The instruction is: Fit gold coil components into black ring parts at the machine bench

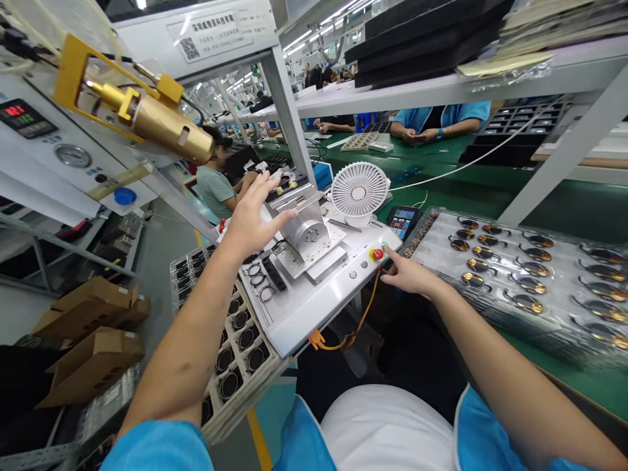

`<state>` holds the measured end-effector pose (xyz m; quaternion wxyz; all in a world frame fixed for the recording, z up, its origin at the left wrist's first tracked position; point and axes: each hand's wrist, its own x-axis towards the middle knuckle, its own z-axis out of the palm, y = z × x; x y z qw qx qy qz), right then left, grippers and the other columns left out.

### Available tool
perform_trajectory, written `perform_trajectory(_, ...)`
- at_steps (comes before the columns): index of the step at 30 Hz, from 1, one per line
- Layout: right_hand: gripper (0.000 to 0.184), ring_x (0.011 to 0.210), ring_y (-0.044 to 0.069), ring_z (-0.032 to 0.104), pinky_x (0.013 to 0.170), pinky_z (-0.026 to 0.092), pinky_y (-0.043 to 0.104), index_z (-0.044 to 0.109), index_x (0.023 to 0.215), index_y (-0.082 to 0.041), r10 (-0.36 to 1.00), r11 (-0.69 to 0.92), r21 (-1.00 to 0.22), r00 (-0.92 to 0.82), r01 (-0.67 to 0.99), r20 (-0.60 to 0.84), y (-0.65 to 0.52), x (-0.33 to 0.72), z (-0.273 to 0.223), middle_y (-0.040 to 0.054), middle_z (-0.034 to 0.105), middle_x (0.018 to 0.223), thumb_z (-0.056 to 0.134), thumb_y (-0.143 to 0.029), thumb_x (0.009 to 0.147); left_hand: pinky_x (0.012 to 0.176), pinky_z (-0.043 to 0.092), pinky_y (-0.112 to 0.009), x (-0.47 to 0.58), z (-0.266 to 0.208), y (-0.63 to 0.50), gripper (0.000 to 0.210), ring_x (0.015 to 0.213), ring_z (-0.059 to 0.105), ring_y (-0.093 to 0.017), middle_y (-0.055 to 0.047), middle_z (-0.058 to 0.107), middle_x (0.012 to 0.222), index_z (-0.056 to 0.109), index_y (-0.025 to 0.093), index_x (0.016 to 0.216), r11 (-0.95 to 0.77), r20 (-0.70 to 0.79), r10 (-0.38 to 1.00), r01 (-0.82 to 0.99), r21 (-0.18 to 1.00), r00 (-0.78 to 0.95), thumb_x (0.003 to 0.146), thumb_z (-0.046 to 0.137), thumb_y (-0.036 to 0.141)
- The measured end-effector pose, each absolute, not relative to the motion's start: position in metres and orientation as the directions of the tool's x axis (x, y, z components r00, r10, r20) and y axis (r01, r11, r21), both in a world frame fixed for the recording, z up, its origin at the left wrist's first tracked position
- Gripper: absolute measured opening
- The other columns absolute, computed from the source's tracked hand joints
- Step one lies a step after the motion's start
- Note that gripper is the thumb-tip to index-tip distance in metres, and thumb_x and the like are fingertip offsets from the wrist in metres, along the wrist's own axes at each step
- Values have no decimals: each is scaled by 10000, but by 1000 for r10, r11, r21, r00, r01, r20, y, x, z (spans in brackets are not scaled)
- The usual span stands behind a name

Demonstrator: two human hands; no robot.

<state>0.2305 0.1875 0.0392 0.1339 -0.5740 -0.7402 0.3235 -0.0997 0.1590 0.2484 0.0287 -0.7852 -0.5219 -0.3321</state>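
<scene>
My left hand [252, 219] is raised beside the metal fixture [307, 229] on the white machine base, thumb and fingers spread, holding nothing. Whether it touches the fixture I cannot tell. My right hand [407, 271] is at the front panel, its index finger stretched to a small green button [384, 246] and its thumb apart below. Just left of that fingertip is a red emergency stop button [377, 254]. Several dark rings [258, 278] and a black strip [273, 273] lie on the base. A gold cylindrical dispenser head [171, 127] hangs at upper left.
A white fan [360, 193] and a keypad controller [403, 221] stand behind the panel. At right, a clear tray [490, 291] holds several dark pieces with orange parts. A tray of round parts [245, 366] sits at left. An orange cable [366, 320] hangs below. Co-workers sit beyond.
</scene>
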Motion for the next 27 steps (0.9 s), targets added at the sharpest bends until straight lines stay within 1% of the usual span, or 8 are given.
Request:
perform_trajectory(5,939,1013,338,697,844,513,383,190,1658,-126,963,143,-515,-239,845,-125,186,222,23,137,742,1066,667,-346,879,1201,396,-573,-91,189,65,419,1390,552,-327,-77,635,1439,703,280,1213,-477,623,773,755,450,117,820,805,383)
perform_trajectory(9,888,988,321,698,830,519,364,286,1632,-139,972,125,-556,-215,822,-99,187,225,28,124,746,1049,693,-331,866,1108,525,-500,-69,104,11,311,1211,685,-311,-77,754,1233,770,302,1116,-260,307,952,502,825,-12,808,813,305)
perform_trajectory(12,752,897,260,700,823,528,343,478,1531,-138,961,162,-697,-272,699,-49,165,226,27,97,754,1005,738,-299,843,1090,541,-466,-42,46,-5,328,1154,721,-316,-103,778,1175,787,284,1098,22,3,993,207,978,-119,786,841,371)
perform_trajectory(15,784,814,199,686,747,543,309,555,1463,-178,886,234,-922,-458,308,72,119,217,14,69,757,1032,857,-407,776,1070,550,-475,-14,9,-11,447,1163,723,-309,-124,747,1263,733,288,1217,160,-170,983,-129,979,-71,805,830,428)
perform_trajectory(17,870,854,202,678,732,541,307,580,1441,-225,834,280,-957,-514,79,201,85,206,0,61,760,1045,918,-514,694,1055,554,-478,1,-5,-13,538,1169,720,-312,-138,726,1304,700,291,1271,185,-199,980,-296,937,-18,779,852,449)
perform_trajectory(19,871,894,218,662,748,540,324,620,1400,-252,826,345,-939,-472,-10,308,60,195,-13,62,765,1020,929,-573,651,1029,564,-477,10,-12,-13,595,1145,727,-321,-149,738,1267,711,279,1248,199,-207,978,-399,895,23,714,900,461)
perform_trajectory(24,813,926,228,649,810,555,352,633,1375,-230,790,490,-872,-425,4,442,50,193,-13,78,750,1012,895,-597,699,932,602,-452,20,-13,-3,531,965,771,-282,-99,789,1071,780,279,1074,210,-233,972,-490,846,14,595,977,398)
perform_trajectory(27,654,1029,263,651,909,550,397,666,1308,-206,769,574,-771,-505,276,392,88,227,9,115,713,1116,859,-537,778,914,603,-392,20,-9,1,482,928,771,-233,-85,779,1130,795,286,1056,179,-223,974,-457,872,-44,612,973,340)
